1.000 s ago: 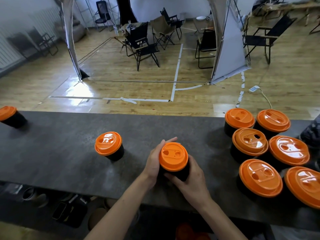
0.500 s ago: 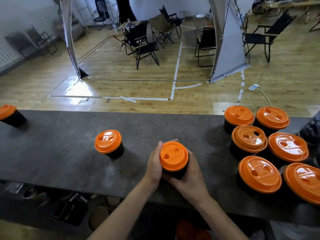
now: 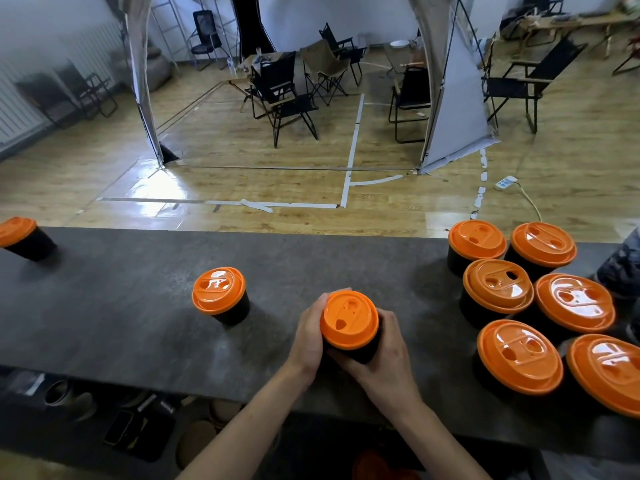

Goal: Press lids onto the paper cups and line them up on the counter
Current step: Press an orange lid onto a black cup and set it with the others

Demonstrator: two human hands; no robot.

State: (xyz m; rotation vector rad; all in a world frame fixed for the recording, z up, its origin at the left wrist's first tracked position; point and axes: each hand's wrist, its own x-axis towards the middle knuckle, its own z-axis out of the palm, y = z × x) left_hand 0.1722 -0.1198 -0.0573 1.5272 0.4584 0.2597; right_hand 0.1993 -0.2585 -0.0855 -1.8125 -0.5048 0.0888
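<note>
A black paper cup with an orange lid (image 3: 349, 319) stands on the dark grey counter (image 3: 131, 327), near its front edge. My left hand (image 3: 308, 336) wraps its left side and my right hand (image 3: 388, 355) cups its right side and base. Both hands hold it. To the left a second lidded cup (image 3: 220, 295) stands alone, and a third lidded cup (image 3: 20, 237) sits at the far left. On the right, several lidded cups (image 3: 498, 289) crowd together in a cluster.
Beyond the counter's far edge lies a wooden floor with white tape lines, folding chairs (image 3: 284, 95) and grey screen panels (image 3: 453, 98). Someone's patterned sleeve (image 3: 623, 268) shows at the right edge. Shoes and a phone (image 3: 119, 426) lie under the counter.
The held cup has turned a little in my hands, so the lid's drinking hole now faces nearer me. My hands stay in about the same spot on the counter.
</note>
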